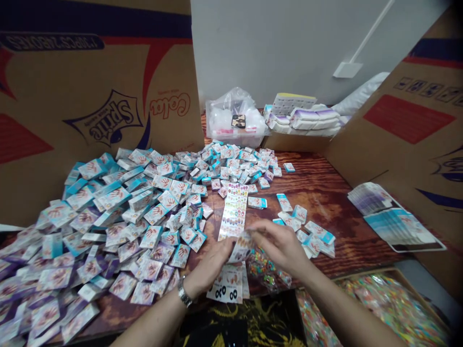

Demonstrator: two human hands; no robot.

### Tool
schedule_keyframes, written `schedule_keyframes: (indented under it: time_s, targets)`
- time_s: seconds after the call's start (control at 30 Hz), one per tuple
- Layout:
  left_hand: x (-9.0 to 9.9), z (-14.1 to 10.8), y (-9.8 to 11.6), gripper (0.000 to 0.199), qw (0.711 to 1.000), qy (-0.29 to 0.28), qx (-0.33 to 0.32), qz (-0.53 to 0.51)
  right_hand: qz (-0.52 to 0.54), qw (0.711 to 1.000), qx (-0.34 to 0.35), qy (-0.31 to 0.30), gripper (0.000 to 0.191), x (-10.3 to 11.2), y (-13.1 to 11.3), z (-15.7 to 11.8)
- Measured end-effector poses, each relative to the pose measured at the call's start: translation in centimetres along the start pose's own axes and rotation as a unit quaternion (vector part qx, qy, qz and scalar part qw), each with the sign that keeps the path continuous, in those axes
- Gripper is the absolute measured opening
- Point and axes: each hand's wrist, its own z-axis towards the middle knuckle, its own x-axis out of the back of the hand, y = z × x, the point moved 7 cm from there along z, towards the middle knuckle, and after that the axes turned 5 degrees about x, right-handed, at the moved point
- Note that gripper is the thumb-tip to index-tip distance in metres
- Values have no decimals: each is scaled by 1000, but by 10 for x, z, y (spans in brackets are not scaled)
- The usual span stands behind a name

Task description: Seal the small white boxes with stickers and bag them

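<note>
Both hands hold a small printed sheet [240,248] with rows of oval, nail-like pictures; it is bent between them. My left hand [216,264], with a metal watch at the wrist, grips its left edge with the thumb on top. My right hand [281,245] pinches its upper right corner. Just beyond lies a long sheet of colourful stickers [234,209] flat on the table. Under my hands are several printed slips [228,285] with black oval shapes. Beneath my right hand rests a clear bag of small bright-coloured pieces [261,266], partly hidden.
A large pile of small printed boxes [144,207] covers the left. A few flat boxes [317,236] lie right, near fanned card stacks [396,221]. Cardboard cartons [173,53] stand at both sides. A plastic tub [237,137] sits behind; an open carton [390,303] holds colourful packets.
</note>
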Motion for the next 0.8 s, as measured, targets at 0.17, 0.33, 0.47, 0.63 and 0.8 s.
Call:
schedule_keyframes:
  time_s: [0.17,0.33,0.47,0.63,0.8]
  targets:
    - [-9,-10,-7,38,995,-84,37,40,-9,997,-54,54,14,-6,28,11]
    - [-15,-5,-31,31,957,-42,144,-249,-97,987,102,78,21,-12,-5,-3]
    - [-14,-3,-35,22,922,-15,131,-365,-226,948,225,-6,29,-38,-29,-23]
    - [-19,-3,-28,23,881,-68,139,-446,-247,933,260,23,26,-41,-28,-28]
    - [-5,0,-27,27,918,45,115,-377,-60,993,98,-21,20,-39,3,-22]
